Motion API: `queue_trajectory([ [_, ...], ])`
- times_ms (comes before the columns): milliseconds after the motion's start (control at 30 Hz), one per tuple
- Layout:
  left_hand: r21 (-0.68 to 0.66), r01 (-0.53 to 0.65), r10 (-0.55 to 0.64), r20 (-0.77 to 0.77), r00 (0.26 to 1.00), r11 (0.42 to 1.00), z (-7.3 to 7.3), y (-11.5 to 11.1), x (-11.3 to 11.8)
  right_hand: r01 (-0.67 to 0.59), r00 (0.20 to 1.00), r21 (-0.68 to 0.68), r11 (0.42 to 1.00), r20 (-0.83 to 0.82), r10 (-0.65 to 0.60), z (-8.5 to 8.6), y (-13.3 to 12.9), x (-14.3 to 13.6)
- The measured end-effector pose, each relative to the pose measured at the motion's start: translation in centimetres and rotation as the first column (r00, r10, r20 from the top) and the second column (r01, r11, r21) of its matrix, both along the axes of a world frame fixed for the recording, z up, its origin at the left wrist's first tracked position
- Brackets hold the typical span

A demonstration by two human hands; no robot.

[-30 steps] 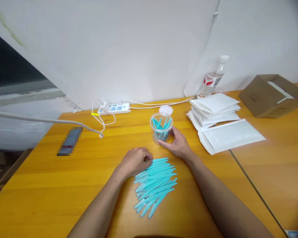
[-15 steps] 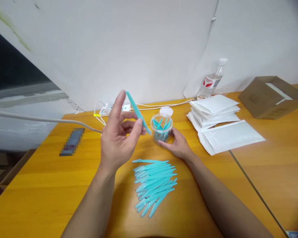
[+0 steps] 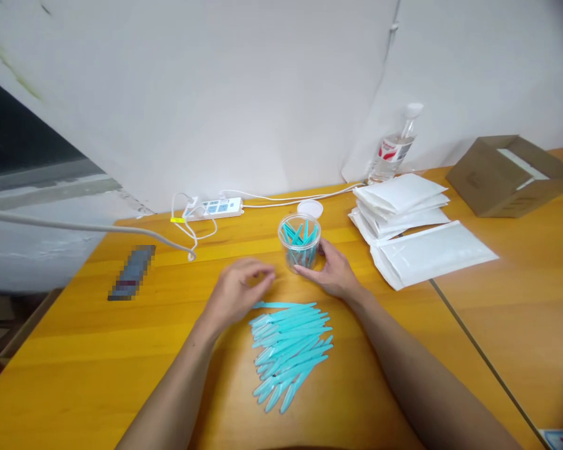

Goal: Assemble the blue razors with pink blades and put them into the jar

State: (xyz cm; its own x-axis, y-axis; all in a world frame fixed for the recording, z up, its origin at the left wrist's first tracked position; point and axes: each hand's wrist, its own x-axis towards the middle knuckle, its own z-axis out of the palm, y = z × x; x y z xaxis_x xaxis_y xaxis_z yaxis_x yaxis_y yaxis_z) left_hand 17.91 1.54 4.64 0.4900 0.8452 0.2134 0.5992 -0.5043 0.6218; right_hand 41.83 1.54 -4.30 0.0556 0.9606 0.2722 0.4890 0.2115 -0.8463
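A clear round plastic jar [image 3: 301, 250] stands upright with several turquoise eyebrow razors [image 3: 303, 234] inside it. My right hand [image 3: 334, 270] is wrapped around its right side and front, thumb low on the wall. To the left of the jar, my left hand [image 3: 239, 289] hovers just above the table, slightly blurred. Its fingers are bent, the thumb is apart from them, and nothing shows between them. Below both hands lies a loose pile of turquoise eyebrow razors [image 3: 291, 350] with clear covers at their left ends. One razor lies across the top of the pile, nearest my left hand.
Behind the jar lies a round white lid [image 3: 310, 209]. A power strip [image 3: 218, 208] with white cables sits by the wall. A blurred-out dark phone-like object [image 3: 132, 273] lies left. At right are white padded envelopes [image 3: 403, 206], a water bottle [image 3: 394, 150] and an open cardboard box [image 3: 507, 178].
My left hand has come down from above the table towards the razor pile. The razor it held is no longer in it. My right hand stays on the jar.
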Motion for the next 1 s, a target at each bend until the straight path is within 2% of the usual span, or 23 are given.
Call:
queue_trajectory([
  [67, -0.184, 0.17, -0.202, -0.17, 0.965, 0.968, -1.0, -0.7, -0.6, 0.006, 1.0, 0.0, 1.0, 0.01, -0.006, 0.0, 0.0, 0.0],
  [100, -0.237, 0.195, -0.25, -0.232, 0.94, 0.952, -1.5, -0.9, -0.6, 0.009, 1.0, -0.001, 1.0, 0.014, -0.009, -0.1, 0.0, 0.0],
  [200, -0.253, 0.151, -0.236, -0.349, 0.907, 0.956, -2.3, -1.1, -0.2, 0.009, 1.0, 0.002, 1.0, 0.012, -0.009, -0.1, 0.0, 0.0],
  [300, -0.242, 0.105, -0.196, -0.39, 0.9, 0.965, -2.3, -1.0, -0.6, 0.006, 1.0, 0.002, 1.0, 0.014, -0.006, -0.2, 0.1, 0.1],
  [400, -0.238, 0.071, -0.141, -0.292, 0.946, 0.969, -1.1, -1.2, -2.2, 0.013, 1.0, 0.006, 1.0, 0.021, -0.013, -0.2, 0.1, 0.1],
  [500, -0.169, -0.009, 0.006, -0.016, 1.0, 0.986, 1.5, -1.6, -2.9, 0.006, 1.0, 0.002, 1.0, 0.013, -0.006, -0.2, 0.0, 0.1],
  [533, -0.12, -0.056, 0.071, 0.117, 0.991, 0.991, 2.5, -1.7, -2.5, 0.002, 1.0, -0.003, 1.0, 0.006, -0.002, -0.1, 0.0, 0.1],
  [600, 0.007, -0.183, 0.167, 0.381, 0.909, 0.983, 4.5, -1.6, -0.8, -0.007, 1.0, -0.012, 1.0, -0.005, 0.007, -0.1, 0.0, 0.1],
  [667, 0.148, -0.304, 0.183, 0.532, 0.827, 0.941, 5.9, -0.9, 1.8, -0.013, 1.0, -0.014, 1.0, -0.009, 0.012, -0.1, 0.0, 0.1],
  [733, 0.261, -0.353, 0.163, 0.547, 0.821, 0.899, 6.4, 0.3, 4.1, -0.013, 1.0, -0.01, 1.0, -0.006, 0.013, 0.0, -0.1, 0.1],
  [833, 0.333, -0.289, 0.144, 0.399, 0.906, 0.897, 5.6, 2.0, 5.6, -0.008, 1.0, -0.004, 1.0, 0.0, 0.008, 0.1, 0.0, 0.0],
  [900, 0.319, -0.238, 0.146, 0.287, 0.947, 0.917, 4.6, 2.3, 5.1, -0.011, 1.0, -0.006, 1.0, 0.008, 0.011, 0.2, 0.0, 0.0],
  [1000, 0.266, -0.28, 0.213, 0.253, 0.944, 0.922, 3.2, 1.3, 3.0, -0.005, 1.0, -0.009, 1.0, 0.011, 0.005, 0.3, 0.0, 0.0],
])
